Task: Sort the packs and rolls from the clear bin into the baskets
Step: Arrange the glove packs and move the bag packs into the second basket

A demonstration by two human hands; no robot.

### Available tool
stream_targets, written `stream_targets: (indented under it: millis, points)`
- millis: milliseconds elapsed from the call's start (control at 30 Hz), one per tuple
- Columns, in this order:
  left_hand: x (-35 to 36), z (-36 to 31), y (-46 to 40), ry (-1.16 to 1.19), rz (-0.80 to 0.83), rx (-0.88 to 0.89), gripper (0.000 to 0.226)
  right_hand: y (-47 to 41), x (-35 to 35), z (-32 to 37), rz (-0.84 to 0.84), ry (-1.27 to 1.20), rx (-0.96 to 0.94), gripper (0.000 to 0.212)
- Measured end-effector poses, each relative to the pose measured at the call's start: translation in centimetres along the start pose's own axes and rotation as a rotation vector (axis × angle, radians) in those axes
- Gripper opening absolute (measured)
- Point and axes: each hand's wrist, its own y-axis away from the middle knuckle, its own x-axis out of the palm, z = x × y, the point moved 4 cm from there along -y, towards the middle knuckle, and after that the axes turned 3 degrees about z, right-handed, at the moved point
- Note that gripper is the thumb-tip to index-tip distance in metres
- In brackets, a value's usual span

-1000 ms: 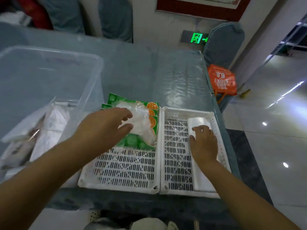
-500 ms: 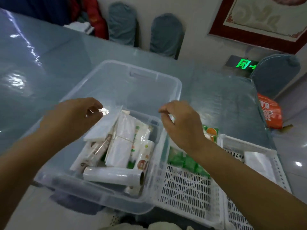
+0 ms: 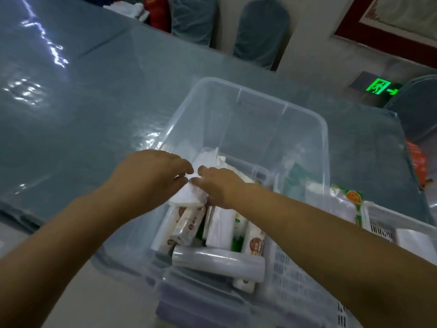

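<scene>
- Left hand (image 3: 151,176) and right hand (image 3: 221,185) meet inside the clear bin (image 3: 324,147).
- Fingers (image 3: 182,165) of both hands curl and pinch a white pack (image 3: 189,196) lying on top of the pile.
- Below it lie more packs; a roll (image 3: 220,261) lies across the near end.
- White basket (image 3: 378,223), just right of the bin, holds a green pack (image 3: 352,204).
- Bin and basket stand on the blue surface (image 3: 82,114).

you are reaching into a clear bin (image 3: 324,147) of smooth, see-through plastic. the roll (image 3: 217,261) nearest you is showing glossy, translucent film. the white pack (image 3: 186,194) is looking soft and matt. the basket (image 3: 295,287) is showing white, perforated plastic. the table cover (image 3: 82,110) is gleaming, wrinkled and glossy.
</scene>
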Motion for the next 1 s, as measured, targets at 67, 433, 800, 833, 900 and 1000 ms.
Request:
stream_targets:
  millis: [67, 433, 800, 833, 900, 1000]
  points:
    - [0.0, 0.2, 0.0, 0.043, -0.024, 0.011, 0.024, -0.6, 0.4, 0.3, -0.013, 0.039, -0.053, 0.062]
    - [-0.3, 1.2, 0.3, 0.262, -0.113, -0.04, 0.026, 0.2, -1.1, -1.5, -0.234, -0.464, 0.137, 0.023]
    - [-0.7, 0.5, -4.4, 0.457, -0.079, -0.095, 0.054, 8.4, -9.4, -4.2, -0.524, -1.358, 0.159, 0.018]
    - [-1.1, 0.0, -4.9, 0.509, -0.116, -0.076, 0.037, 9.3, -9.8, -4.2, -0.556, -1.393, 0.159, 0.015]
    - [-1.8, -1.0, -5.6, 0.595, -0.196, -0.053, 0.017, 10.8, -10.3, -4.6, -0.635, -1.442, 0.184, 0.014]
    - [-2.7, -2.3, -6.8, 0.662, -0.281, -0.019, 0.014, 13.0, -10.4, -5.1, -0.763, -1.365, 0.275, 0.007]
